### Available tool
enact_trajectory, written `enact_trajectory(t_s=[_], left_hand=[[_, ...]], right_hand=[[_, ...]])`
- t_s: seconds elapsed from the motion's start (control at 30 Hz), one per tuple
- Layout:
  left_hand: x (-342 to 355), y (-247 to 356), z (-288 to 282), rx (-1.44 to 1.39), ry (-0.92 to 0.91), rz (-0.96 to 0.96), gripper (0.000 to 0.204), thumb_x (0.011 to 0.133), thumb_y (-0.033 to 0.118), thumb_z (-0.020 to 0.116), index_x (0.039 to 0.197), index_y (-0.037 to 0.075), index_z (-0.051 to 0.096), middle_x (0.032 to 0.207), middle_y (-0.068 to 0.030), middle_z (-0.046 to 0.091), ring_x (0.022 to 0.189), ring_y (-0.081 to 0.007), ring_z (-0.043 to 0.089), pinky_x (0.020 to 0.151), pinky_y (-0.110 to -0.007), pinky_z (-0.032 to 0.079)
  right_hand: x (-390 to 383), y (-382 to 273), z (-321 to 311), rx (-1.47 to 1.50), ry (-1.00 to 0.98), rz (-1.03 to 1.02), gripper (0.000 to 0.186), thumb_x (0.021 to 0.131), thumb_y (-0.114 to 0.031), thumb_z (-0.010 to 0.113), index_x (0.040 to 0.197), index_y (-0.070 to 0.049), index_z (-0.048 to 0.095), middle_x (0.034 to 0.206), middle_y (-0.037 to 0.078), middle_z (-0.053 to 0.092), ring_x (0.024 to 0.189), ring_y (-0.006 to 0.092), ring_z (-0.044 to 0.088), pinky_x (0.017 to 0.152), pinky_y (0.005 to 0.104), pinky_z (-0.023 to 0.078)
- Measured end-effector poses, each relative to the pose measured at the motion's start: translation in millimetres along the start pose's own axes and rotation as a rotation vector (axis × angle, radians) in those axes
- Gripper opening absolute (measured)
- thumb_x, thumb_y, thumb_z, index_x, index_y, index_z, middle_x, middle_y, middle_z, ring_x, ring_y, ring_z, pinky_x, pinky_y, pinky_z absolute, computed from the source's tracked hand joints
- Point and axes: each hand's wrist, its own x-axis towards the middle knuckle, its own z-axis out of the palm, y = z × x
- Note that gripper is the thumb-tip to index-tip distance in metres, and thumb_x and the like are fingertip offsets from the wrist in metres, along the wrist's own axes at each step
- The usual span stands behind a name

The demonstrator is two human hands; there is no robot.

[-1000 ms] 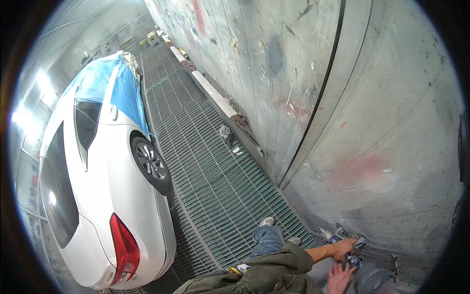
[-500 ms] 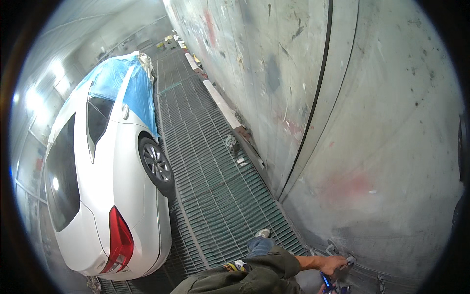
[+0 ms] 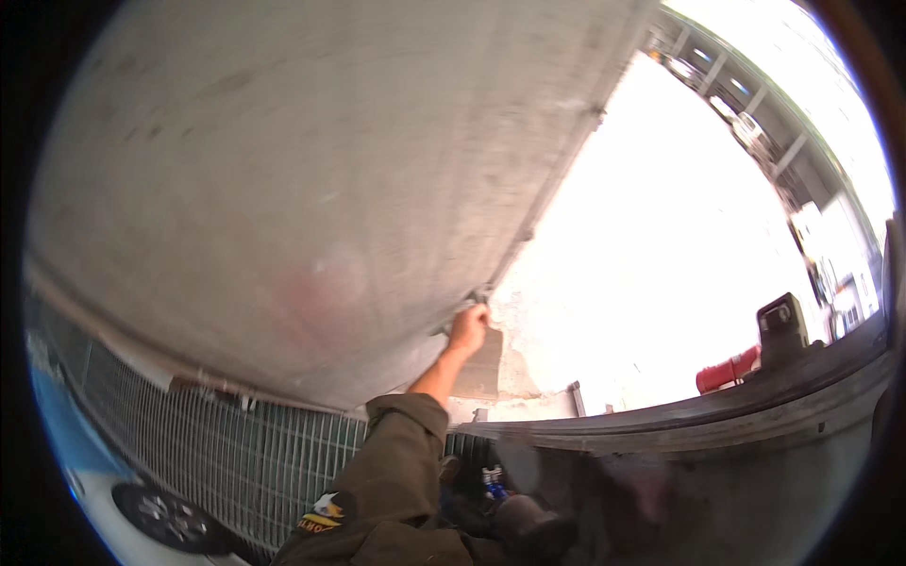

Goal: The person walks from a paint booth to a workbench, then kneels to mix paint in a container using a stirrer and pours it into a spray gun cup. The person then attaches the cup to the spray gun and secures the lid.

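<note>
My left hand (image 3: 468, 330) is closed on the grey handle (image 3: 479, 295) at the edge of a large scuffed grey metal door (image 3: 311, 189). The olive sleeve of that arm is pushed up to the forearm. The door stands open, with bright daylight beyond its edge. Low beside my body, in shadow, is what looks like a spray gun (image 3: 494, 485) with blue and silver parts. A dull grey, rounded cup-like piece (image 3: 527, 519) sits next to it. My right hand cannot be made out there; its fingers are lost in the dark.
A dark door frame (image 3: 679, 420) runs across the lower right. Outside lie a red cylinder (image 3: 729, 370), a dark box (image 3: 781, 325) and a columned building (image 3: 746, 104). Floor grating (image 3: 217, 443) stretches left, beside a car wheel (image 3: 170, 514) and blue sheeting (image 3: 71, 415).
The door has swung open, with my left hand still on its handle. My view has turned right, so the white car now shows only at the lower left and the outdoors has appeared.
</note>
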Motion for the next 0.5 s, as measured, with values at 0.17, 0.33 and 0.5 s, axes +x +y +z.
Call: enact_trajectory(t_s=[0.17,0.33,0.5], left_hand=[[34,-9,-17,0.09,-0.009,0.109,0.017,0.078,-0.006,0.049,0.076,0.006,0.061,0.071,-0.0133,0.064,0.07,-0.028,0.066,0.065,-0.036,0.049],[105,-42,-80,0.162,0.014,0.141,0.016,0.082,-0.002,0.051,0.079,0.007,0.063,0.073,-0.0138,0.065,0.071,-0.0291,0.066,0.064,-0.037,0.048],[163,-46,-139,0.342,0.156,0.144,0.013,0.086,0.001,0.057,0.082,0.009,0.066,0.078,-0.0139,0.068,0.076,-0.0343,0.067,0.066,-0.042,0.05]], right_hand=[[25,8,18,-0.032,0.042,-0.035,0.03,0.102,-0.02,0.042,0.117,0.001,0.057,0.109,0.015,0.063,0.1,0.0226,0.059,0.089,0.0427,0.048],[48,5,67,-0.059,0.118,-0.011,0.03,0.102,-0.021,0.041,0.118,0.001,0.056,0.109,0.014,0.062,0.1,0.0219,0.059,0.089,0.0426,0.048],[83,9,114,-0.07,0.176,0.041,0.031,0.103,-0.022,0.041,0.118,0.0,0.055,0.108,0.013,0.062,0.1,0.0212,0.058,0.089,0.0426,0.047]])
